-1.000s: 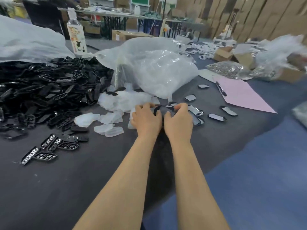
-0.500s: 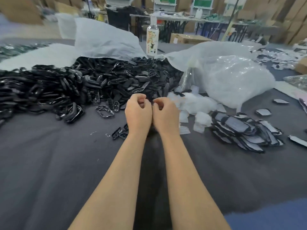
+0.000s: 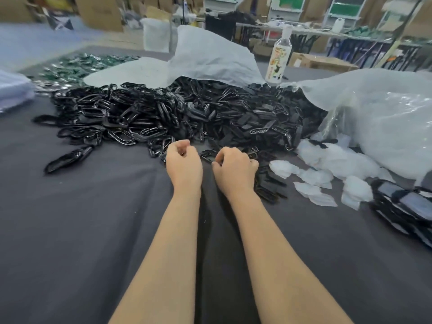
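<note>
Two hands at near edge of heap of glossy black plastic frames (image 3: 177,113).
Left hand (image 3: 184,161) curled, seemingly empty; right hand (image 3: 233,170) reaches one loose black oval frame (image 3: 207,155) there, probably singling it out; grip unconfirmed.

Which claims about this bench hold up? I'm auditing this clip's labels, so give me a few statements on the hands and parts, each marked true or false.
A labelled bottle stands upright behind the pile of black parts. True.
Both hands lie flat with straight fingers. False: the left hand and right hand have curled fingers, at the pile's near edge.
To the right of the right hand lie translucent white pieces. True.
The table cloth is pink. False: it is dark grey.
The clear plastic bag sits at the far left. False: it is on the right.
</note>
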Demonstrator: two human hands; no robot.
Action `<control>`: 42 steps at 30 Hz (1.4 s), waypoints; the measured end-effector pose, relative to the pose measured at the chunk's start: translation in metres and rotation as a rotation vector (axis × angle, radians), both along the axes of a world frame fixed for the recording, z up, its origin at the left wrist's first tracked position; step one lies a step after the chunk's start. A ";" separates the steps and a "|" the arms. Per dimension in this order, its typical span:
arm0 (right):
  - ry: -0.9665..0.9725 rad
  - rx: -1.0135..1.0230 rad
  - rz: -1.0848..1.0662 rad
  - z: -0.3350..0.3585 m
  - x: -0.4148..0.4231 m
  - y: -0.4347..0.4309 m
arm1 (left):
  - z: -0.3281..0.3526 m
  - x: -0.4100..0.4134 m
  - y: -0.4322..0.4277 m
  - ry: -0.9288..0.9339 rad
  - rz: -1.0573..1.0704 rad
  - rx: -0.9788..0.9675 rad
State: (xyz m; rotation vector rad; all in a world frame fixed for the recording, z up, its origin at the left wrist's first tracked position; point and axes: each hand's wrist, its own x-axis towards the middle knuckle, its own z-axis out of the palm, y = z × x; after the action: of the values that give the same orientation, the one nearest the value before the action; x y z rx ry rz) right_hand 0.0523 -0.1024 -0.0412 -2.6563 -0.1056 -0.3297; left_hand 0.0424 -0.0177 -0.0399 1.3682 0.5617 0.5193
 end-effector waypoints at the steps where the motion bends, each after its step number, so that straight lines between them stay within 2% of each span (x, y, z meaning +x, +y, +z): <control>1: -0.006 0.048 0.025 0.001 0.000 -0.004 | -0.001 0.001 -0.001 0.004 -0.025 0.043; 4: -0.036 0.313 0.203 0.010 -0.003 -0.022 | -0.003 0.001 -0.005 0.022 -0.095 0.252; 7: -0.066 0.417 0.318 0.015 -0.006 -0.039 | -0.006 0.001 -0.010 0.033 -0.195 0.441; 10: -0.108 0.409 0.171 0.009 -0.003 -0.053 | -0.005 0.001 -0.016 0.025 -0.250 0.297; 12: -0.057 0.284 0.051 0.003 0.001 -0.058 | -0.005 0.002 -0.016 -0.010 -0.222 0.136; 14: 0.003 0.141 0.034 -0.001 0.005 -0.059 | -0.004 0.003 -0.014 -0.042 -0.192 0.025; 17: 0.016 0.052 0.008 -0.002 0.008 -0.056 | -0.004 0.003 -0.013 -0.061 -0.180 -0.035; 19: -0.054 0.087 -0.025 -0.003 0.008 -0.056 | -0.004 0.003 -0.014 -0.062 -0.188 -0.039; 22: -0.218 0.349 -0.060 0.001 0.003 -0.059 | -0.004 0.003 -0.016 -0.069 -0.207 -0.050; 24: -0.247 0.509 -0.068 0.006 0.001 -0.061 | -0.003 0.003 -0.018 -0.074 -0.227 -0.060; 27: -0.068 0.890 -0.038 0.010 0.002 -0.062 | -0.001 0.002 -0.021 -0.088 -0.253 -0.068; 29: 0.026 1.046 -0.049 0.013 0.002 -0.063 | 0.000 0.001 -0.022 -0.094 -0.260 -0.069; 33: 0.059 1.370 -0.063 0.016 0.002 -0.065 | 0.000 0.000 -0.022 -0.104 -0.273 -0.075; 37: 0.130 1.495 0.010 0.018 0.001 -0.066 | 0.000 0.000 -0.023 -0.116 -0.272 -0.053; 42: 0.206 1.471 0.099 0.019 0.001 -0.064 | -0.001 0.000 -0.023 -0.123 -0.262 -0.006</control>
State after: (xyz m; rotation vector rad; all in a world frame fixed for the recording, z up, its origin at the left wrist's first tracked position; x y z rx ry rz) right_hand 0.0528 -0.1662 -0.0223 -1.2033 0.0633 -0.0276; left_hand 0.0425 -0.0405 -0.0410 1.3690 0.2784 0.3846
